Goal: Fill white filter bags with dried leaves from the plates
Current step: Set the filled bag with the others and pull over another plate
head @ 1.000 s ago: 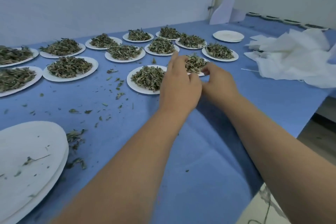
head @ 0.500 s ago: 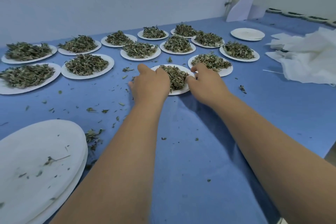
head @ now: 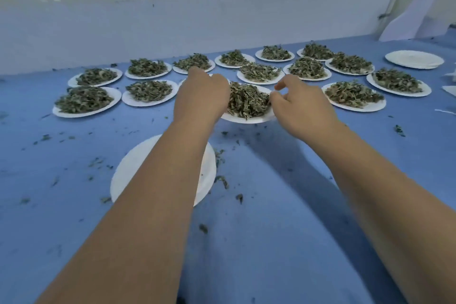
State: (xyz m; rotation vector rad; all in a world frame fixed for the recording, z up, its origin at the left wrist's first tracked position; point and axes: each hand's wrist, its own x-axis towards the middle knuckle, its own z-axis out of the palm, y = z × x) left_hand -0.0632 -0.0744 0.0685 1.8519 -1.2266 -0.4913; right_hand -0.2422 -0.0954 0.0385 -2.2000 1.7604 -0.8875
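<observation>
1. The left hand (head: 201, 96) curls over the left edge of a white paper plate (head: 246, 119) and holds it. Its fingertips are hidden behind the hand.
2. The right hand (head: 303, 106) pinches the right edge of the same paper plate with its thumb and first finger. Its other fingers are bent and lifted above the edge.
3. A heap of dried leaves (head: 248, 101) sits on the paper plate, right between the two hands.
4. I cannot tell if the paper plate is lifted or resting on the blue cloth (head: 271, 229).
5. More full plates (head: 355, 108) lie in rows around the held one: just right of the right hand, to the left of the left hand, and behind both hands.
6. Under the left forearm, nearer the person than the grip, lie empty plates (head: 123, 175).
7. Small leaf crumbs (head: 222, 180) are scattered on the blue cloth, beside the empty plates and below the grip.
8. Far off to the right, behind the grip, sits one bare plate (head: 414, 59).
</observation>
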